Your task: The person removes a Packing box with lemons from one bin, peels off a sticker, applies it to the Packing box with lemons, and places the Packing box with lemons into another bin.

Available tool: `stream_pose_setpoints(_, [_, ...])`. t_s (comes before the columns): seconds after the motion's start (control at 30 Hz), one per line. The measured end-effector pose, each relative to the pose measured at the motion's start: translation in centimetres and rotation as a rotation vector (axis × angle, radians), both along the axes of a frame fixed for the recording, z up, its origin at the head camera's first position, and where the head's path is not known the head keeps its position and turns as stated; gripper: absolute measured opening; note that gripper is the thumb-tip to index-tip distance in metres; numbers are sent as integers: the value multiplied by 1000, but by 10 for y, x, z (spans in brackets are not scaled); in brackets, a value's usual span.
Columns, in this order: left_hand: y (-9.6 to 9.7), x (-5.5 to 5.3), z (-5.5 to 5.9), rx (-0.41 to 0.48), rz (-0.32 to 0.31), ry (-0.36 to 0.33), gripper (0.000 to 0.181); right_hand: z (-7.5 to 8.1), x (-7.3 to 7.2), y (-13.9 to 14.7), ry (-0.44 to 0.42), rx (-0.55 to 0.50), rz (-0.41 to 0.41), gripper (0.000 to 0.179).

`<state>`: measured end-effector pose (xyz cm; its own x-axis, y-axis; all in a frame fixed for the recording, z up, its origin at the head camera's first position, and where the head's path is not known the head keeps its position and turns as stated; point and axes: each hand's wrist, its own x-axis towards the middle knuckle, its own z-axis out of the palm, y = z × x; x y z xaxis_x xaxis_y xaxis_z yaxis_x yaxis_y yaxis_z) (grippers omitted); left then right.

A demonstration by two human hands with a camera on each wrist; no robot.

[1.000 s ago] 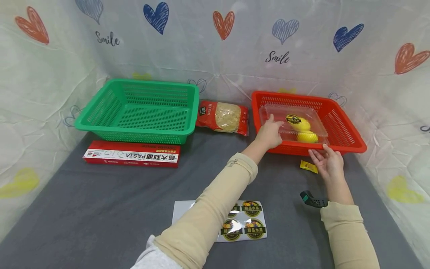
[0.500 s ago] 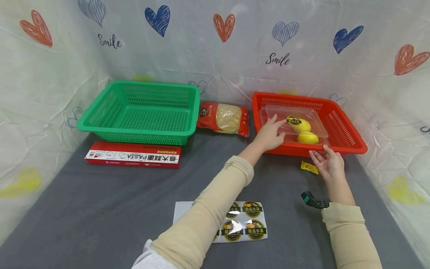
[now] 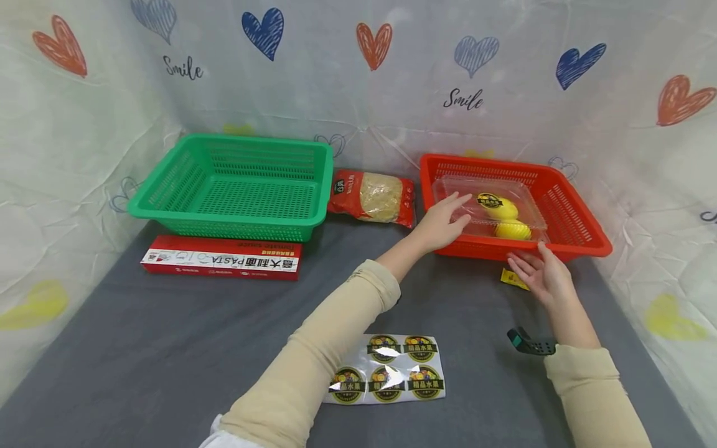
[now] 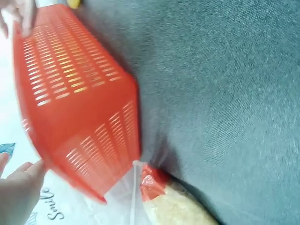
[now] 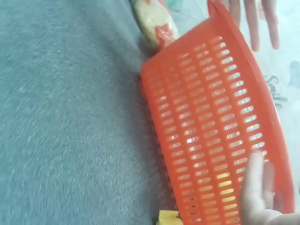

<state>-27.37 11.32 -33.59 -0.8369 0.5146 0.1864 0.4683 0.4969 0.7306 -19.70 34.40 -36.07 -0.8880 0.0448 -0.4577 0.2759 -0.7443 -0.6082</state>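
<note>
A clear plastic fruit box (image 3: 462, 185) lies in the red basket (image 3: 571, 218); a round black-and-gold sticker (image 3: 490, 200) is on its lid. Two yellow fruits (image 3: 512, 229) show through the plastic. Over the basket's front left rim, my left hand (image 3: 439, 227) hovers with fingers spread, holding nothing. My right hand (image 3: 546, 274) is at the front rim, its fingers fairly straight and the thumb near the edge; whether it touches the basket is hard to tell. In the right wrist view, its fingers (image 5: 253, 183) lie along the basket's slotted side.
A yellow packet (image 3: 512, 279) lies before the red basket, partly behind my right hand. A sheet of stickers (image 3: 386, 367) is partly under my left forearm. Further left are a noodle bag (image 3: 375, 196), a green basket (image 3: 252, 199) and a red pasta box (image 3: 221, 258).
My left hand has drawn back to the left, away from the fruit box. My right hand has dropped slightly from the rim, now covering part of the yellow packet. The box has stayed put.
</note>
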Motion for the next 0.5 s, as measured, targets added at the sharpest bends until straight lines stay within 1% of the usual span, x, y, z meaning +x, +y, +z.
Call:
stream_pose_setpoints(0.1, [-13, 2, 5, 24, -30, 17, 50, 2, 4, -2, 40, 47, 141, 77])
stream_pose_setpoints(0.13, [-17, 2, 7, 32, -40, 26, 50, 3, 6, -3, 59, 72, 196, 74])
stream_pose_setpoints(0.23, [-31, 4, 11, 26, -51, 37, 50, 6, 10, -8, 123, 167, 354, 52])
stream_pose_setpoints(0.3, [-41, 5, 14, 20, -56, 38, 50, 8, 12, -12, 181, 276, 444, 37])
stream_pose_setpoints(0.33, [-46, 7, 16, 14, -58, 39, 50, 9, 13, -15, 212, 329, 478, 32])
stream_pose_setpoints(0.4, [-55, 9, 19, 2, -68, 45, 51, 11, 15, -20, 264, 435, 520, 29])
stream_pose_setpoints(0.5, [-68, 14, 23, -11, -89, 60, 52, 14, 16, -27, 338, 580, 532, 34])
